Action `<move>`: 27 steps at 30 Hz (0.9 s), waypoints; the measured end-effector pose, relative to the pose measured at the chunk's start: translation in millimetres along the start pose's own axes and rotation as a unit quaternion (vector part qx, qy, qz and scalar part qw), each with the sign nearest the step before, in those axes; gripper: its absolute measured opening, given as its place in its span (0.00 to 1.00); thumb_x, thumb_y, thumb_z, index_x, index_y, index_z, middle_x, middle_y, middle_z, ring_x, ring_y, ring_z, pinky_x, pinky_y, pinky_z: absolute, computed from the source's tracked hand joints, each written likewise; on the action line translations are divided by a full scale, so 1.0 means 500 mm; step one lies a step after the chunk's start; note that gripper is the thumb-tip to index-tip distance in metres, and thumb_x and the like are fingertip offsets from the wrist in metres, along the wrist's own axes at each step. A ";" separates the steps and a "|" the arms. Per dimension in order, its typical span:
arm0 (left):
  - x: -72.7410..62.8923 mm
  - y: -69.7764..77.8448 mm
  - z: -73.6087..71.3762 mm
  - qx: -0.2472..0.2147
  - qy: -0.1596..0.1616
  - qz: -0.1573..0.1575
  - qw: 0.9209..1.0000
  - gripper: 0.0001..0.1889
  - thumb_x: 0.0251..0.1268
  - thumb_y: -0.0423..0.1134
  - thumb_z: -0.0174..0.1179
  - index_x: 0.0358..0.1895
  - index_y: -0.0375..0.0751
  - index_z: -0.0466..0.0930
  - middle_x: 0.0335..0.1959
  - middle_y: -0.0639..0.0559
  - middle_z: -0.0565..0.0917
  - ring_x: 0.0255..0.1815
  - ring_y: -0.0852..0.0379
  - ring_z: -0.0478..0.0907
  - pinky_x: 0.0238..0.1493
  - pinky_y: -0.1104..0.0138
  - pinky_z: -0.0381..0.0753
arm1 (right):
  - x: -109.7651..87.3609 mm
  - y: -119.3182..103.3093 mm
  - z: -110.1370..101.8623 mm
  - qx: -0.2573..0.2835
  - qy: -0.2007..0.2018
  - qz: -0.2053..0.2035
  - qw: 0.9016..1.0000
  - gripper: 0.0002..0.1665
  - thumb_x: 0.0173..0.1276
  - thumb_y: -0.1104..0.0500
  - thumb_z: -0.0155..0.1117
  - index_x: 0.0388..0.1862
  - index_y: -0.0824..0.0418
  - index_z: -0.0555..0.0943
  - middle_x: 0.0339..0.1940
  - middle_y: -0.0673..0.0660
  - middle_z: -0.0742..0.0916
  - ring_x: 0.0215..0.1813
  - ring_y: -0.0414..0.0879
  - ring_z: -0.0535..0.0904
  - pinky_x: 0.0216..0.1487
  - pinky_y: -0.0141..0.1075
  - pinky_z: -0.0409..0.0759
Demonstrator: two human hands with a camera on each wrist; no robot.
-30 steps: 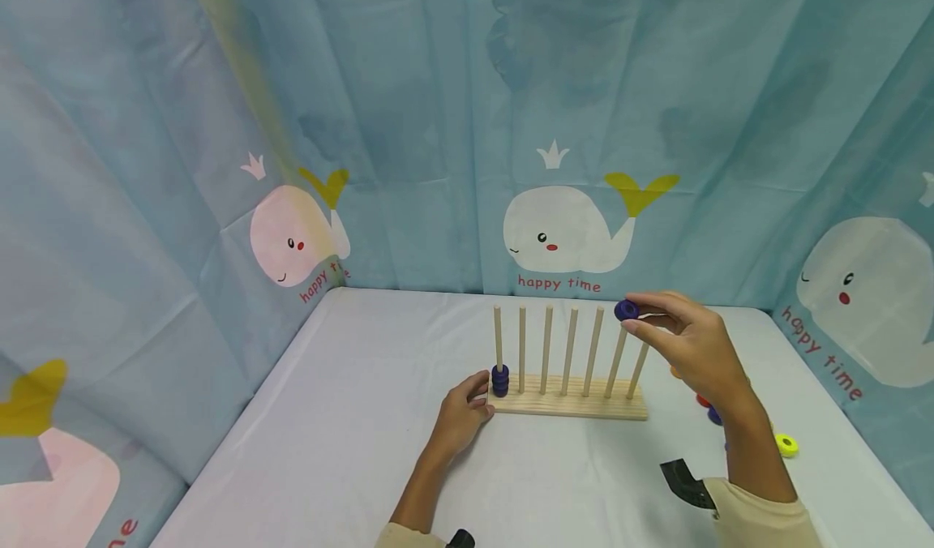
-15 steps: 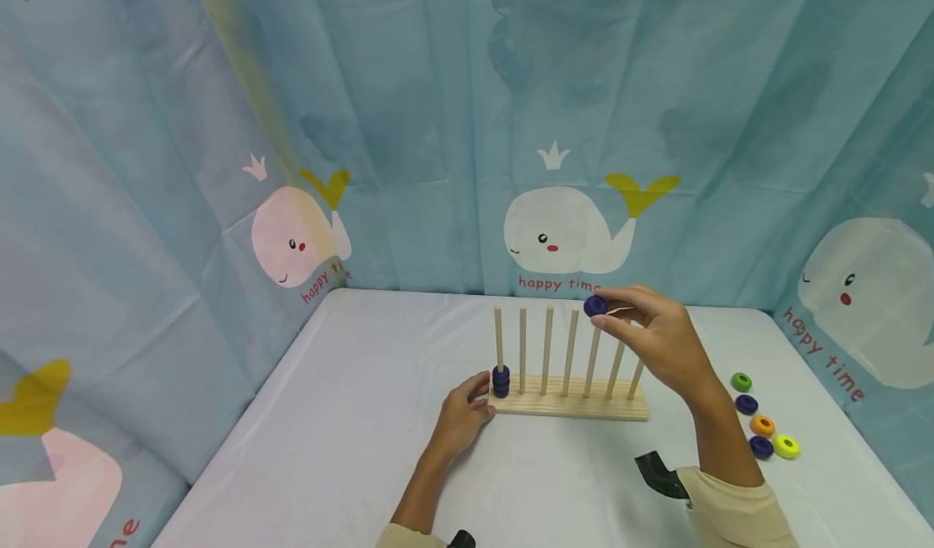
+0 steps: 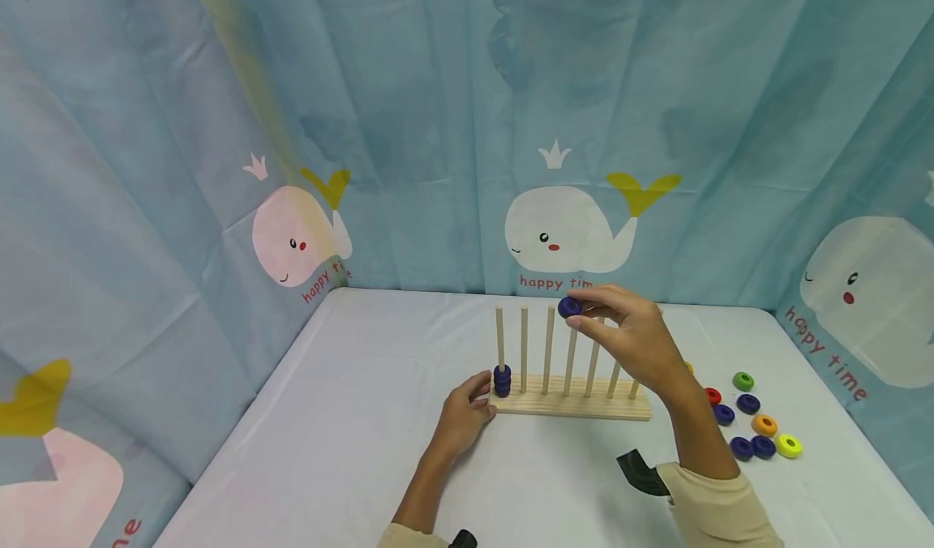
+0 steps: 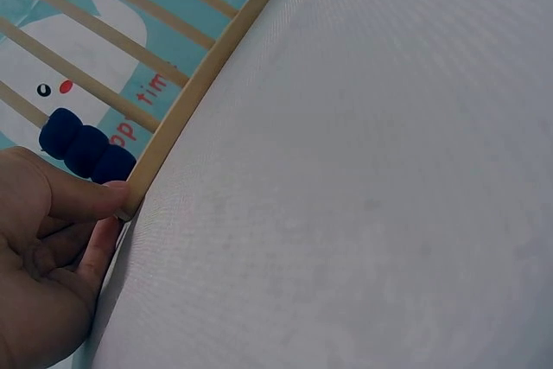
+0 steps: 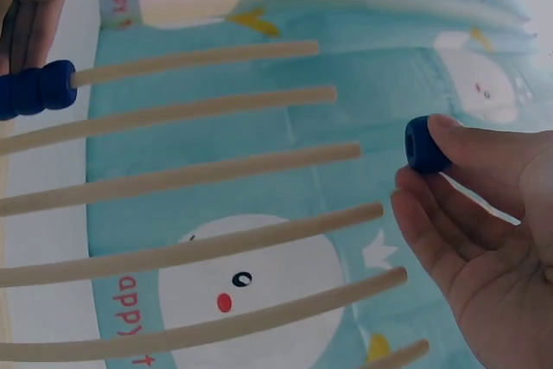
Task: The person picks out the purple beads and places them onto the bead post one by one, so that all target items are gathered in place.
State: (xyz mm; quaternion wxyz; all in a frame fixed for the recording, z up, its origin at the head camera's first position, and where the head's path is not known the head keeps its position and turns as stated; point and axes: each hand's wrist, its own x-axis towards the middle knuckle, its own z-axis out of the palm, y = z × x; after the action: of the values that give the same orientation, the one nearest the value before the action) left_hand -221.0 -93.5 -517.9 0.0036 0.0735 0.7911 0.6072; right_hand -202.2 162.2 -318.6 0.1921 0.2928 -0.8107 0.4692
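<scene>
Head view: right hand (image 3: 631,336) pinched a dark-blue ring (image 3: 565,309) above the pegboard (image 3: 572,406); left hand (image 3: 461,418) gripped its left end; loose rings (image 3: 764,430) lay toward the tabletop (image 3: 350,418)'s right edge.

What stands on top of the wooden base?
Seven pegs, the leftmost peg carrying three blue rings that cover its lower part. In the head view, the right hand hides parts of several pegs.

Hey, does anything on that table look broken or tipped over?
Nope, nothing stands out. The pegs look unbroken on their base, three blue rings sit on the end peg by the left hand, and the right hand pinches another blue ring. Loose rings lie scattered on the table.
</scene>
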 end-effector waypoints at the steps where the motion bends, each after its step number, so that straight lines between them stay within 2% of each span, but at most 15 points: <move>1: 0.000 0.000 0.000 0.000 0.000 -0.001 1.000 0.31 0.60 0.23 0.60 0.69 0.36 0.67 0.62 0.39 0.75 0.58 0.46 0.77 0.53 0.68 0.80 | 0.001 0.007 0.003 0.001 0.001 0.001 1.000 0.19 0.62 0.69 0.69 0.53 0.67 0.81 0.48 0.57 0.84 0.49 0.48 0.82 0.54 0.32 0.80; 6: 0.000 0.000 0.001 0.006 0.002 -0.008 1.000 0.31 0.61 0.24 0.60 0.69 0.38 0.68 0.62 0.40 0.76 0.57 0.46 0.77 0.53 0.67 0.80 | 0.008 0.042 0.021 -0.002 -0.007 -0.001 1.000 0.20 0.63 0.61 0.70 0.55 0.57 0.82 0.50 0.49 0.82 0.50 0.40 0.81 0.54 0.33 0.81; 14: 0.001 -0.005 0.003 -0.003 0.001 -0.011 1.000 0.31 0.61 0.24 0.60 0.69 0.38 0.68 0.62 0.41 0.76 0.57 0.48 0.78 0.52 0.69 0.81 | 0.037 0.041 0.042 -0.007 -0.013 -0.036 0.999 0.20 0.64 0.55 0.70 0.56 0.51 0.83 0.46 0.43 0.84 0.48 0.38 0.80 0.50 0.34 0.82; 20: 0.002 -0.008 0.003 -0.007 0.000 -0.011 1.000 0.31 0.60 0.24 0.60 0.69 0.37 0.67 0.61 0.42 0.76 0.56 0.49 0.78 0.52 0.70 0.80 | 0.054 0.038 0.060 -0.013 -0.026 -0.041 0.999 0.20 0.65 0.55 0.69 0.56 0.52 0.83 0.49 0.43 0.84 0.49 0.38 0.80 0.48 0.34 0.82; 27: 0.002 -0.009 0.003 -0.006 0.002 -0.007 1.000 0.32 0.59 0.23 0.61 0.69 0.37 0.68 0.60 0.42 0.77 0.56 0.49 0.78 0.52 0.69 0.81 | 0.066 0.041 0.078 -0.013 -0.035 -0.044 0.998 0.19 0.65 0.55 0.69 0.56 0.53 0.83 0.52 0.46 0.84 0.50 0.42 0.80 0.50 0.45 0.83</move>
State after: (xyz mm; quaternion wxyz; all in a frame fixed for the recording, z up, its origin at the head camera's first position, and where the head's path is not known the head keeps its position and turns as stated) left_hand -222.5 -93.2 -522.7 0.0067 0.0665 0.7879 0.6121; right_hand -241.9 126.4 -331.2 0.1880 0.3416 -0.8092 0.4395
